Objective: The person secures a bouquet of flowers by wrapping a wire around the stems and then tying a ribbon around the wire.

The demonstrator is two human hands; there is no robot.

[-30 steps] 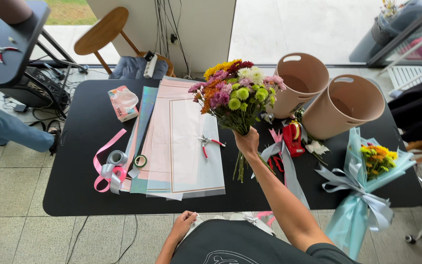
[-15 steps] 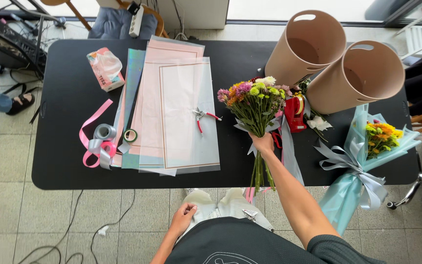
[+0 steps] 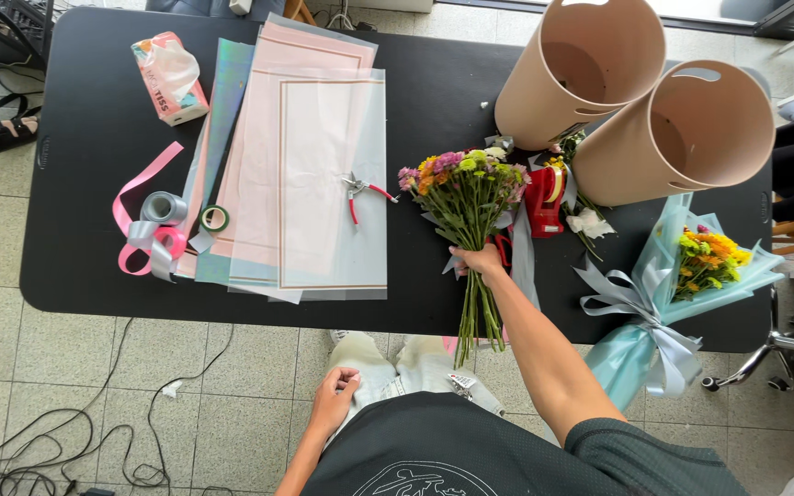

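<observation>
bare table (image 3: 434, 101) ahead, buckets (image 3: 599, 64) blocking right

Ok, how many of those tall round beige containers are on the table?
2: one beige container at the table's far edge, the other beige container touching it on its right. None seems hidden.

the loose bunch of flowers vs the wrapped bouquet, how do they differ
The loose bunch of flowers is unwrapped, bare stems gripped by the right hand; the wrapped bouquet lies untouched in pale blue wrap with a ribbon bow. The bunch shows pink, the bouquet mostly orange and yellow. Both hold small mixed blooms.
</observation>
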